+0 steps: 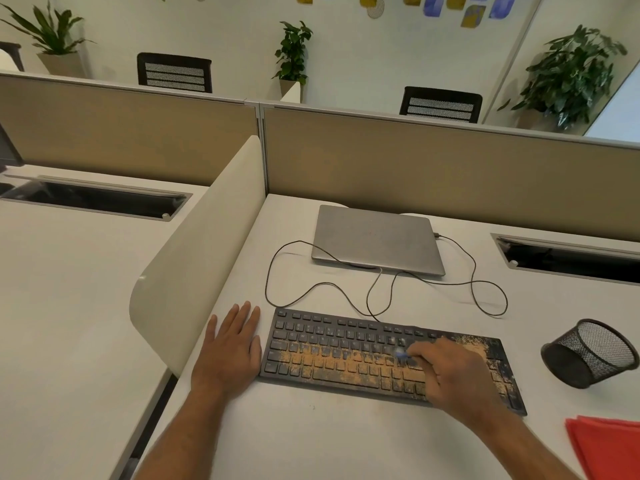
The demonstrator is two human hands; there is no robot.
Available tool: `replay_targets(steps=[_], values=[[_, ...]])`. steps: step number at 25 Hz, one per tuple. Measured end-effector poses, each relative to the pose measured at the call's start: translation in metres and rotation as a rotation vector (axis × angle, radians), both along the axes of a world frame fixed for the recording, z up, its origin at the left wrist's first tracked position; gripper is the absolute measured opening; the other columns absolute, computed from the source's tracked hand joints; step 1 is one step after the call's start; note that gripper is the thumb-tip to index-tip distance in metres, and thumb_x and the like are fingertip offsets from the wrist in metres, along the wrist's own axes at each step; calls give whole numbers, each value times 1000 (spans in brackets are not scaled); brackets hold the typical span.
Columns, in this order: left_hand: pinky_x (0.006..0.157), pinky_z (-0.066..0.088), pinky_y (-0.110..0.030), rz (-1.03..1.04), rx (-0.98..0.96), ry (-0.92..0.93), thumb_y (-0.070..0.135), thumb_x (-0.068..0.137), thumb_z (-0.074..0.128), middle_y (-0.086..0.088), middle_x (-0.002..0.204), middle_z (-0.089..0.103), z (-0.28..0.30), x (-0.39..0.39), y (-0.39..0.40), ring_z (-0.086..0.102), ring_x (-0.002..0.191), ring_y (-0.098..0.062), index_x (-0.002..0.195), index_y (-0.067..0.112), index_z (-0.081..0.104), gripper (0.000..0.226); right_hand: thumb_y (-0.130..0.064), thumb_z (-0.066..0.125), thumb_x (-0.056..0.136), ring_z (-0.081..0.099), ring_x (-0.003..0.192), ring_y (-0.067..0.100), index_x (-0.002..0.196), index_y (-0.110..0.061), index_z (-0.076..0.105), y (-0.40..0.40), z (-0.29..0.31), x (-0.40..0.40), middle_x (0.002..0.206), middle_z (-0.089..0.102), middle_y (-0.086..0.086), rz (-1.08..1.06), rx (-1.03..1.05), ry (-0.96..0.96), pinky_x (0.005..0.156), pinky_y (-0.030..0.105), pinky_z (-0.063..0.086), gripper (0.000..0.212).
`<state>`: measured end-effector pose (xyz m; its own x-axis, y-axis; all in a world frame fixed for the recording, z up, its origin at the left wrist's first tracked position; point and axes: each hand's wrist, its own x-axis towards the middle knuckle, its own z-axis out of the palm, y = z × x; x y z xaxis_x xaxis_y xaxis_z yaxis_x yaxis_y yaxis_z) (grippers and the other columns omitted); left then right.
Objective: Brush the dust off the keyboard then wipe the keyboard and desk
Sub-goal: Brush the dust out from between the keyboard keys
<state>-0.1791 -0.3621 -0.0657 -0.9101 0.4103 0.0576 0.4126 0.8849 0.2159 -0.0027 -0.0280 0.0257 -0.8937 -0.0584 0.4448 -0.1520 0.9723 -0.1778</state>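
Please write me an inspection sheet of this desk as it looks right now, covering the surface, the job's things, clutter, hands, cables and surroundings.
Surface: white desk, no dust seen off the keyboard.
Job's things: black keyboard coated in orange dust across its middle and right; small blue brush, blurred; red cloth at the near right edge.
Clutter: closed grey laptop; black mesh pen cup, tipped over.
Hands: left hand flat on the desk beside the keyboard; right hand pinches the brush over the keys.
Cables: thin cable loops loosely between keyboard and laptop.
Surroundings: beige partitions, chairs and potted plants behind.
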Motion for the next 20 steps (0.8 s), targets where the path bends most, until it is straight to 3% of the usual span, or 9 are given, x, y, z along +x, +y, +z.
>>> replay_targets(steps=[5, 9, 11, 14, 17, 20], values=[[125, -4, -43, 4, 0, -1, 47, 90, 1, 6, 167, 9, 1, 1, 0, 1, 154, -12, 160, 24, 15, 75, -6, 79, 67, 47, 55, 3, 92, -23, 71, -21, -13, -12, 65, 61, -11, 50, -25, -49, 40, 20, 43, 32], [125, -5, -43, 5, 4, -6, 47, 89, 0, 6, 167, 10, 1, 1, 0, 1, 154, -11, 160, 24, 16, 76, -15, 64, 81, 49, 55, 5, 98, -27, 66, -33, -15, -20, 66, 61, -11, 80, -104, -17, 41, 26, 45, 21], [125, -6, -43, 5, 3, -9, 47, 88, -1, 6, 167, 9, 1, 1, 0, 0, 154, -11, 160, 24, 15, 77, -21, 56, 85, 51, 58, 2, 95, -24, 69, -31, -9, -20, 69, 63, -13, 35, -200, 5, 47, 22, 47, 16], [125, -6, -43, 5, 0, -10, 47, 88, -1, 6, 167, 8, 2, 1, 1, -1, 154, -11, 160, 24, 14, 77, -16, 60, 82, 57, 64, 3, 92, -17, 71, -14, 1, -19, 77, 67, -10, -62, -298, 63, 56, 17, 49, 16], [125, -6, -43, 6, 5, -12, 47, 88, -1, 6, 167, 8, 2, 1, 1, -1, 154, -11, 160, 25, 14, 77, -15, 64, 81, 53, 56, 10, 92, -18, 70, 1, 6, -15, 68, 62, -7, -92, -154, 41, 46, 28, 48, 13], [125, -6, -43, 5, 3, -15, 47, 88, -1, 6, 167, 8, 3, 1, 1, -1, 154, -11, 160, 25, 14, 77, -11, 75, 75, 49, 52, 10, 92, -24, 68, 6, 0, -7, 64, 58, -8, -18, -4, -61, 40, 27, 45, 22]])
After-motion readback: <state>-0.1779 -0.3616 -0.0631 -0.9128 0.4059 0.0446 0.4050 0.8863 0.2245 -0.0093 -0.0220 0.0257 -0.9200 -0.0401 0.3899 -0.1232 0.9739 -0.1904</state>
